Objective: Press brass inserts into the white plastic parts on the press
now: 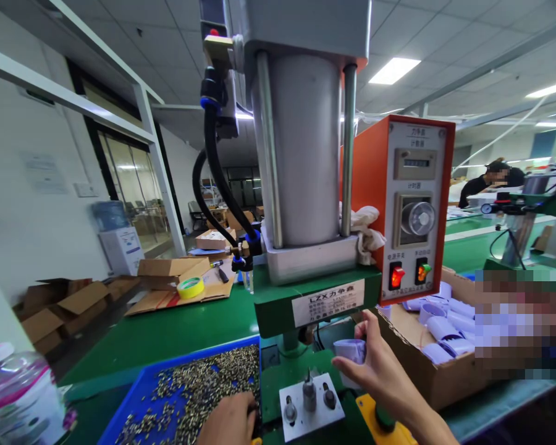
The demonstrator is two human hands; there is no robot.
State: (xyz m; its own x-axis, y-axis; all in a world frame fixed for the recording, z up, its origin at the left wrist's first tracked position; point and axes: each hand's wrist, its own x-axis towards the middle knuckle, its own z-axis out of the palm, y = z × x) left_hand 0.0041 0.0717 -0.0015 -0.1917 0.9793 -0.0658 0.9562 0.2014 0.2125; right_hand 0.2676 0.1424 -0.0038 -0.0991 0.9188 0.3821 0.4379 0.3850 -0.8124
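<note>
My right hand [380,368] grips a pale lilac plastic part [351,351] just right of the press's grey fixture plate [308,405], which carries three upright pins. My left hand [229,421] rests at the lower edge of the view, fingers curled on the small metal pieces at the near right corner of the blue tray [134,405]; whether it pinches one is hidden. Above both hands stands the green pneumatic press [306,185] with its grey cylinder.
An orange control box [414,204] with a timer dial and two lit switches hangs on the press's right. A cardboard box [438,374] of lilac parts sits right of my hand. A plastic bottle [21,398] stands at far left. Another person [488,180] works at the back right.
</note>
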